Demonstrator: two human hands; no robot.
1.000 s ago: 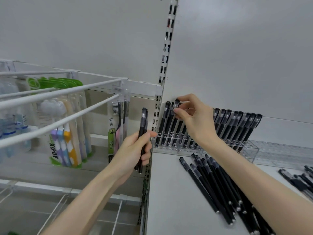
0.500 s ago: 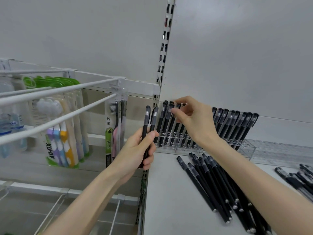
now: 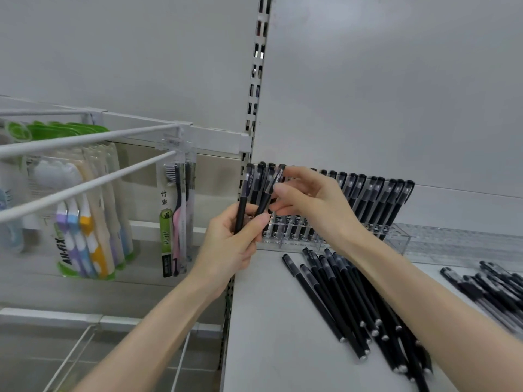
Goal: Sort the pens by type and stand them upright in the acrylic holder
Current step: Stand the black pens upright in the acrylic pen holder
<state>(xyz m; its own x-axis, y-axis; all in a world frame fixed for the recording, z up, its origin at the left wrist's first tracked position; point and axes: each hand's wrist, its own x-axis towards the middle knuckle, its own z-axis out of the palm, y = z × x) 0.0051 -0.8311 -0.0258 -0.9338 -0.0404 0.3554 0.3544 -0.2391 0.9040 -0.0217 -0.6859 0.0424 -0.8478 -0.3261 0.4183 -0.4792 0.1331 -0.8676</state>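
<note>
Your left hand (image 3: 232, 244) clamps two black pens (image 3: 244, 199) upright; your right hand's (image 3: 314, 205) fingers (image 3: 283, 190) pinch one cap. Behind your right hand, the acrylic holder (image 3: 396, 236) is half hidden; loose pens (image 3: 339, 301) run under your forearm.

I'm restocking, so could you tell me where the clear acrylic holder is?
The clear acrylic holder stands against the shelf's back wall, behind the right hand, holding upright black pens.

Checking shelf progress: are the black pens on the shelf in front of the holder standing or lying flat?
Lying flat. The loose black pens rest lengthwise on the shelf, outside the acrylic holder.
</note>
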